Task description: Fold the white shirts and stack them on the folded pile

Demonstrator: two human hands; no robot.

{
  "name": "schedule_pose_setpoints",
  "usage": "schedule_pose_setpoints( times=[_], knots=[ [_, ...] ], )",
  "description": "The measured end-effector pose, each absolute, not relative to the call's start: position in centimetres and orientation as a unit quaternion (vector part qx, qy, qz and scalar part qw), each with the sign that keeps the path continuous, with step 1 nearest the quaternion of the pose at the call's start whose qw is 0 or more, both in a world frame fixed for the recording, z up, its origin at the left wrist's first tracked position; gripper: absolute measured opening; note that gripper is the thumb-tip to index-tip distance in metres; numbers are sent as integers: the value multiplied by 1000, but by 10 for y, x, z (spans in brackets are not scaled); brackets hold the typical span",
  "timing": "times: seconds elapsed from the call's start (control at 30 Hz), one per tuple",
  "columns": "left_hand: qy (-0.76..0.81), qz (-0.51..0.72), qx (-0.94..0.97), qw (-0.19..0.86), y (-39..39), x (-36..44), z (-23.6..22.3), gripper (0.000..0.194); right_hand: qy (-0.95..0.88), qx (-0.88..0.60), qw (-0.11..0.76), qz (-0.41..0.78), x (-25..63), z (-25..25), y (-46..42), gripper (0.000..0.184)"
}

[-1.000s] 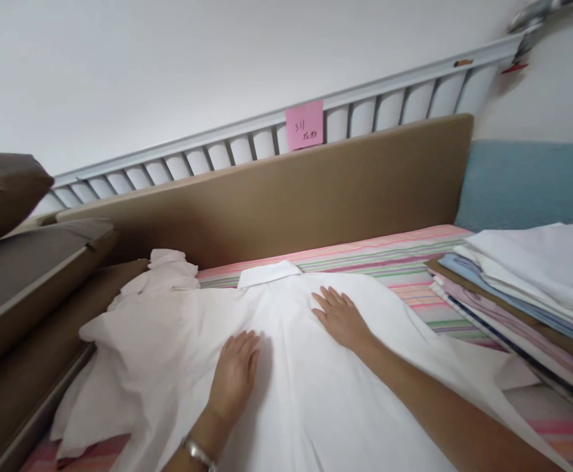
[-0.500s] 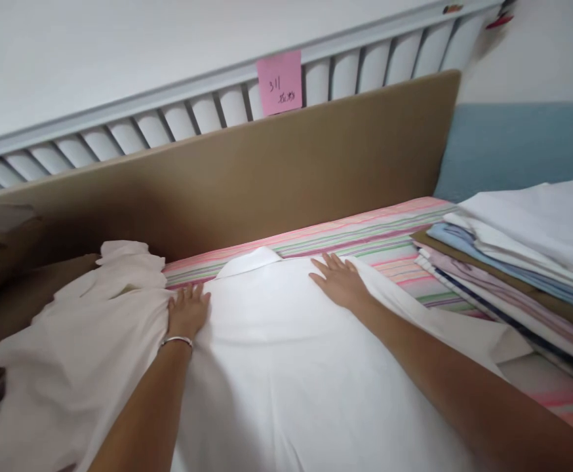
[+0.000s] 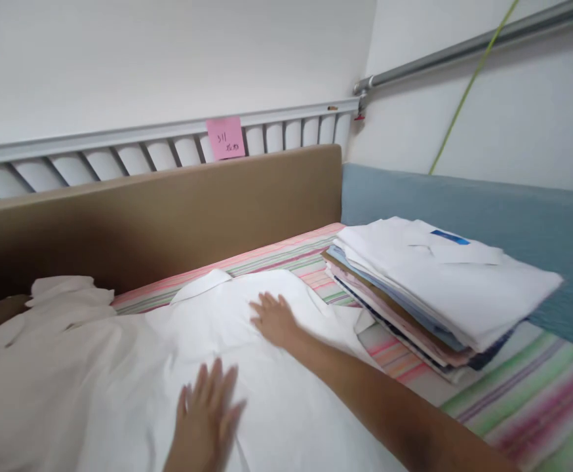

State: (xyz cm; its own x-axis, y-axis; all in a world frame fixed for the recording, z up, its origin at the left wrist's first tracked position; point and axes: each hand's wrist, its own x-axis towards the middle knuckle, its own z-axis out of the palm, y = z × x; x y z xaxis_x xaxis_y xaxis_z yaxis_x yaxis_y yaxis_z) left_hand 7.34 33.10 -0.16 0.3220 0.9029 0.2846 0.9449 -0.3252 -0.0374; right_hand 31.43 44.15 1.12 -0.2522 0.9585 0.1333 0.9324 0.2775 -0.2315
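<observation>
A white shirt (image 3: 261,387) lies spread out in front of me, its collar (image 3: 202,285) at the far end. My right hand (image 3: 274,319) rests flat on the upper part of the shirt, fingers spread. Closer to me, my left hand (image 3: 205,413) is over the shirt with its fingers stretched apart, slightly blurred; I cannot tell whether it touches the cloth. Neither hand holds anything. To the left, an off-white garment (image 3: 35,373) with a ruffled edge lies rumpled against the shirt.
On the right, a stack of folded shirts (image 3: 444,275) stands on the striped sheet (image 3: 522,406). A brown padded board (image 3: 247,203) runs along the back, below a white radiator (image 3: 134,157) with a pink note (image 3: 225,137). A blue panel (image 3: 463,196) borders the right side.
My left hand has come off the shirt's far left edge and moved toward me. My right hand stays flat on the upper shirt. The view has swung right, showing more of the stack.
</observation>
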Motion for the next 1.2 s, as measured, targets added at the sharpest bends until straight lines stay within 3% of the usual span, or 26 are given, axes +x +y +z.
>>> schedule_pose_setpoints(
  times=[0.1, 0.27, 0.47, 0.67, 0.77, 0.83, 0.9, 0.97, 1.1, 1.2],
  knots=[
    [-586, -84, -802, 79, 282, 85, -12, 45, -832, -536, 135, 34, 350, 6, 389, 49],
    [-639, -96, -756, 105, 224, 97, -4, 45, -716, -688, 111, -34, 431, 26, 320, 46],
    [-568, -111, -798, 169, 130, 124, -17, 54, -805, -576, 139, 10, 421, 18, 208, 44],
    [-544, -85, -823, 141, 48, 108, -15, 69, -725, -675, 133, -13, 444, 3, 155, 45],
    [-547, -96, -827, 87, 11, 88, -18, 72, -693, -698, 180, 15, 469, 0, 125, 46],
    [-570, -143, -808, 49, -8, 61, -17, 67, -642, -715, 262, 82, 481, -6, 99, 48],
    [-653, -224, -723, 29, -23, 25, -11, 58, -555, -724, 367, 180, 485, -17, 72, 50],
    [-769, -297, -566, -6, -37, -14, -3, 61, -448, -728, 441, 274, 484, -33, 51, 50],
    [-883, -325, -259, -216, -66, -68, 2, 82, -300, -767, 401, 400, 469, -63, 35, 43],
    [-852, -348, -258, -296, -81, -78, -6, 62, -358, -769, 350, 397, 458, -73, 42, 33]
  ],
)
